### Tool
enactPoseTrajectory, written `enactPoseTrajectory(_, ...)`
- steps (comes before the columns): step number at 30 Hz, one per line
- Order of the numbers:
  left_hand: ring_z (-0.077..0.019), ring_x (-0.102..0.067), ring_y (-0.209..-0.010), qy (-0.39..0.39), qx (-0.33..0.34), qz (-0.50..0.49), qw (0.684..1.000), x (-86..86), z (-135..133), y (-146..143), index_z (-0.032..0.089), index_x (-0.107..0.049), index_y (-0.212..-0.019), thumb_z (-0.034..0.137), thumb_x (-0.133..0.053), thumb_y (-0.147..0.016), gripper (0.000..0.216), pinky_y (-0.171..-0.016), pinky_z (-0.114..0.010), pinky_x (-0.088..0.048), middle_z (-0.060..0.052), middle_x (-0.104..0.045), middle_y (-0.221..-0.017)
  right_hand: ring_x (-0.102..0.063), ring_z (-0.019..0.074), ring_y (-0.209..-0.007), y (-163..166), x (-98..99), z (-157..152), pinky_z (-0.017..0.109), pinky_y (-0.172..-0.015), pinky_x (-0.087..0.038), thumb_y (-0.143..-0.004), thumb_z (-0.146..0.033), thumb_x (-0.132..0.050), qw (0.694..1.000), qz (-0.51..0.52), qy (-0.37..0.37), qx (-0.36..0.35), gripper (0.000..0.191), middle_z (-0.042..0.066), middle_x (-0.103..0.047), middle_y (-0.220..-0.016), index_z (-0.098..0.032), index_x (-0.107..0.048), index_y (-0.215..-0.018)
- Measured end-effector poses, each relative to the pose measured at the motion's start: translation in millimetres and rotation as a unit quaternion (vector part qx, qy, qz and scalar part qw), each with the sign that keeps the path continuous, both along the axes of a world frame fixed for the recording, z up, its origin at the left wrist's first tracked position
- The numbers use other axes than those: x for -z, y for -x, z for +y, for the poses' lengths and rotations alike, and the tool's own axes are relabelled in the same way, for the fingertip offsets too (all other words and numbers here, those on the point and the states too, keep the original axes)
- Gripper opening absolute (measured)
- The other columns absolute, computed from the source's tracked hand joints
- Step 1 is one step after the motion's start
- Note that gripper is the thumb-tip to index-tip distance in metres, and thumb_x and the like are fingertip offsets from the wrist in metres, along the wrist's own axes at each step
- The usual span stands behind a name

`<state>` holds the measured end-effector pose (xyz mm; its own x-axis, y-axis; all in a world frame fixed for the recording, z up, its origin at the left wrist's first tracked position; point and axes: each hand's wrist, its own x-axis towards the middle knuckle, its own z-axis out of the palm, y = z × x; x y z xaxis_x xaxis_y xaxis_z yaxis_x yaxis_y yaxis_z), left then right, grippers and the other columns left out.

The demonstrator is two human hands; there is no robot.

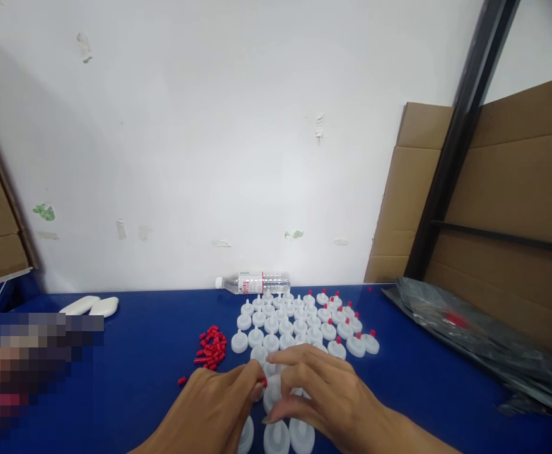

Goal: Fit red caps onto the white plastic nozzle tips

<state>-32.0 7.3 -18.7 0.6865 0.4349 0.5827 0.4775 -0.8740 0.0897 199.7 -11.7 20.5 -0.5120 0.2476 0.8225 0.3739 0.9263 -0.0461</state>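
My left hand [212, 403] is closed in a pinch on a small red cap [264, 382], whose end shows at the fingertips. Close beside it, my right hand [325, 388] curves over the white nozzle lids, thumb and forefinger apart. A translucent white nozzle lid [272, 400] stands between those fingers, partly hidden; firm contact with it does not show. Rows of similar lids [270, 342] stand nozzle up beyond both hands, with several more under and in front of them. On the right side of the group, several lids carry red caps [337, 340] on their nozzles.
Loose red caps [213, 345] lie in a pile left of the lids on the blue table [152, 353]. A clear plastic bottle [254, 283] lies along the wall. White oval objects [104, 307] sit at left, near a blurred patch. Dark plastic bags [469, 340] and cardboard [516, 189] are at right.
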Motion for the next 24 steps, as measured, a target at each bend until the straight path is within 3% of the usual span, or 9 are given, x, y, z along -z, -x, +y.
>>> enactPoseTrajectory(2, -0.0162, -0.051, -0.044, -0.002, 0.005, -0.007, 1.0, 2.3, 0, 0, 0.026, -0.043, -0.095, 0.019, -0.026, -0.103, 0.02, -0.045, -0.032, -0.023, -0.001, -0.064, -0.075, -0.075, 0.0164, -0.11, -1, -1.6, -1, 0.023, -0.094, -0.06, -0.106, -0.029, -0.06, 1.0, -0.002, 0.004, -0.014, 0.01, 0.002, -0.075, -0.084, -0.02, -0.059, -0.101)
enactPoseTrajectory(6, -0.0136, -0.05, -0.044, 0.019, -0.017, 0.001, 1.0, -1.5, -1, 0, 0.025, -0.046, -0.089, 0.021, -0.026, -0.105, 0.026, -0.045, -0.029, -0.027, -0.001, -0.064, -0.076, -0.072, 0.016, -0.116, -7, -3.2, -1, 0.029, -0.106, -0.056, -0.107, -0.018, -0.056, 0.999, -0.046, -0.014, -0.009, 0.005, 0.008, -0.08, -0.11, -0.019, -0.06, -0.109)
enactPoseTrajectory(10, -0.0132, -0.053, -0.045, 0.046, -0.036, 0.009, 0.998, -7.8, -4, -1, 0.026, -0.05, -0.096, 0.025, -0.026, -0.108, 0.027, -0.047, -0.027, -0.031, -0.001, -0.068, -0.079, -0.072, 0.0173, -0.115, -9, 1.4, 1, 0.03, -0.102, -0.059, -0.105, -0.021, -0.061, 0.998, -0.046, -0.023, 0.021, 0.008, 0.011, -0.076, -0.124, -0.02, -0.06, -0.113)
enactPoseTrajectory(15, -0.0173, -0.059, -0.05, 0.035, -0.003, -0.019, 0.999, -7.2, -3, -4, 0.027, -0.05, -0.107, 0.029, -0.022, -0.108, 0.028, -0.047, -0.031, -0.033, -0.002, -0.07, -0.079, -0.074, 0.0156, -0.1, 0, 7.3, -1, 0.028, -0.094, -0.06, -0.11, -0.032, -0.051, 1.0, -0.008, -0.007, 0.027, 0.031, 0.007, -0.078, -0.114, -0.022, -0.049, -0.139)
enactPoseTrajectory(20, -0.0183, -0.055, -0.043, 0.054, 0.003, -0.034, 0.998, -14.2, -9, -7, 0.027, -0.048, -0.115, 0.025, -0.023, -0.105, 0.027, -0.044, -0.032, -0.032, 0.001, -0.069, -0.069, -0.073, 0.0181, -0.099, 5, 1.7, -7, 0.029, -0.09, -0.061, -0.109, -0.02, -0.052, 0.998, -0.026, -0.042, 0.031, 0.056, 0.01, -0.077, -0.111, -0.014, -0.028, -0.159)
enactPoseTrajectory(24, -0.02, -0.062, -0.05, 0.055, 0.001, 0.002, 0.998, -27.6, -15, -7, 0.025, -0.052, -0.106, 0.022, -0.027, -0.103, 0.025, -0.049, -0.032, -0.038, -0.001, -0.071, -0.072, -0.072, 0.0193, -0.099, 4, -5.2, -9, 0.031, -0.092, -0.06, -0.103, -0.014, -0.061, 0.995, -0.052, -0.083, 0.033, 0.057, 0.01, -0.077, -0.107, -0.01, -0.037, -0.155)
